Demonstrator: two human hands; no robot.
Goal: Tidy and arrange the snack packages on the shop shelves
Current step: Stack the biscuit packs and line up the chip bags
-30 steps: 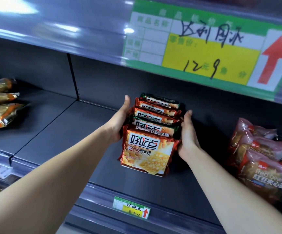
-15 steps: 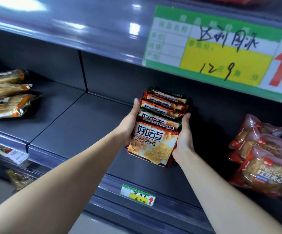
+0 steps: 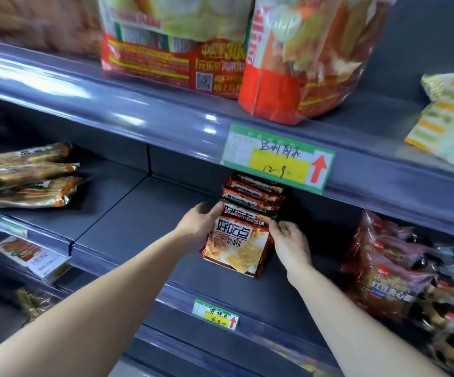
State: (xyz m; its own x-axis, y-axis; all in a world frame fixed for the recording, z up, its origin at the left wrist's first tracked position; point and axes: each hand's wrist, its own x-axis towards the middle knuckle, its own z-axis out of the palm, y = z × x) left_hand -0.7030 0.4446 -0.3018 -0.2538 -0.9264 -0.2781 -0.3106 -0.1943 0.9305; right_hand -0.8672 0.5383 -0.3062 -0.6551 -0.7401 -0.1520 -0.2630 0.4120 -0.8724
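- Head view, hands and packs: the row of orange snack packs (image 3: 243, 229) stands at the centre of the frame on the middle shelf (image 3: 144, 221), one pack behind another, each leaning back.
- The left hand (image 3: 198, 221) lies against the left edge of the front packs, its fingers fairly straight and touching the wrappers without closing round them.
- The right hand (image 3: 288, 240) is at the front pack's upper right corner with its fingers bent. Motion blur hides whether they pinch the wrapper or only touch it.
- Materials: the packs are flat, squarish pouches of glossy orange-red foil with crimped top seams. The shelf is matt dark grey metal with a shiny rounded front rail, which carries a small green-and-yellow price tag (image 3: 216, 314) below the packs.
- Neighbours: golden packets (image 3: 24, 175) lie stacked at the left of the frame, and clear-wrapped red bean breads (image 3: 389, 265) crowd the right, well apart from the row.
- Open room: bare shelf stretches left of the row and in front of it, as far as the rail.
- Above: a larger price tag (image 3: 277, 159) hangs just over the row's back, and 2 big red bags (image 3: 171, 44) stand on the upper shelf.
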